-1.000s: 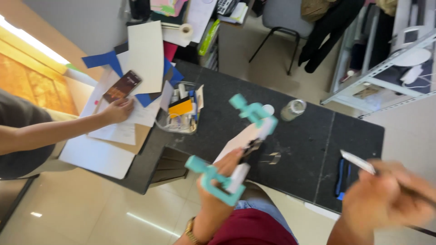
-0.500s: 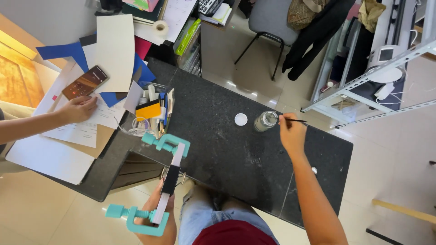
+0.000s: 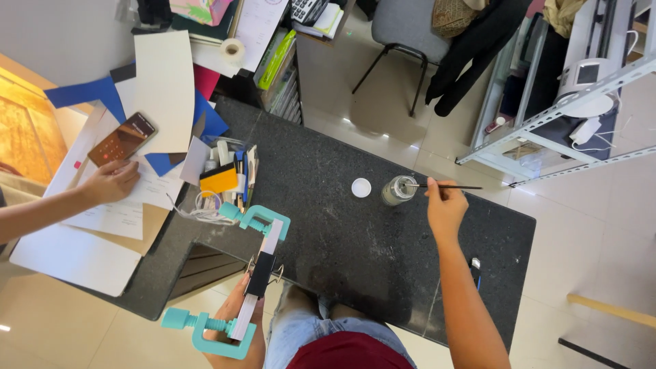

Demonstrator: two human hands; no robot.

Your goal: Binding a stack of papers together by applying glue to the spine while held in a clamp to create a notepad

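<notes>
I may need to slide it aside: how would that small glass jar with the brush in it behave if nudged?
The jar looks like clear glass, so probably fragile and fairly slippery on the polished dark table. It stands upright and small, with its white lid off beside it, so contents could spill if it tips. The right hand holds the brush at its mouth, which might lever it over.

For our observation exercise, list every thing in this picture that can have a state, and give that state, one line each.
Small jar: open, brush tip inside.
White lid: off, lying beside the jar.
Brush: held level by right hand.
Clamped stack: held by left hand, a teal clamp at each end.
Phone: screen lit.
</notes>
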